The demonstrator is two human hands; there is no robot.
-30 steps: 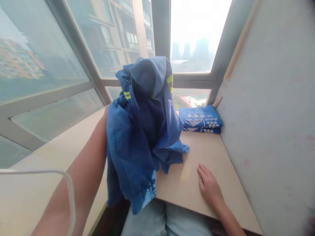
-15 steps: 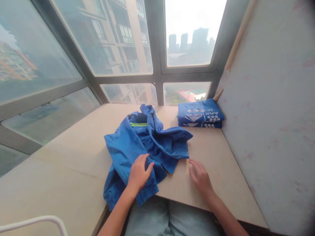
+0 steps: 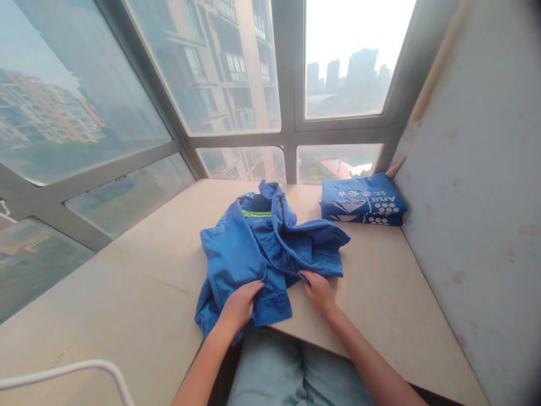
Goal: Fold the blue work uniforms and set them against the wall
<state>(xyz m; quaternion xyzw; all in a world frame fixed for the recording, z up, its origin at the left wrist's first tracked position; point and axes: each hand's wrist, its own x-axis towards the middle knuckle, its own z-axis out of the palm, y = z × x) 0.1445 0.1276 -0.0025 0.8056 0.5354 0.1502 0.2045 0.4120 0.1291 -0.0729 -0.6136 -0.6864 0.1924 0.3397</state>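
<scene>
Remotely, I see left hand (image 3: 240,304) and right hand (image 3: 318,291) now pinching the blue jacket (image 3: 234,254) (both loose moments ago): two-handed control.

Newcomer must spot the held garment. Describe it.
Below the windows is a pale tabletop. Near its front edge, left hand and right hand hold a blue jacket: loose, with yellow-green stripes, unlike the folded, white-printed blue stack by the wall.
</scene>
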